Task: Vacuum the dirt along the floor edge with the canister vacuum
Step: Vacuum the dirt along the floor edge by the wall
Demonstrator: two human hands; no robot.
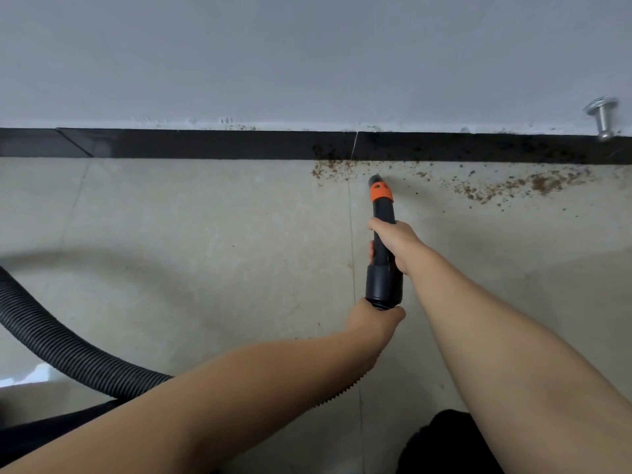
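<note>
Two hands hold our black plastic vacuum nozzle with the orange band [382,213]: the right hand [393,239] wraps its middle, the left hand [374,321] grips the ribbed black hose [51,340] end. Its tip touches the beige floor tile [205,234] near brown dirt crumbs [533,186] beside the black baseboard [205,143]. We read no writing.

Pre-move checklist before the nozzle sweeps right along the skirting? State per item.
1. Right hand gripping the wand: ok.
2. Left hand gripping the hose end below the cuff: ok.
3. Nozzle tip at the floor by the dirt: ok.
4. Dirt left to the right, on tile and skirting: not ok, plenty remains.
5. Hose slack, no kink in view: ok.
6. Door stop in the sweep path: cannot tell.
</note>
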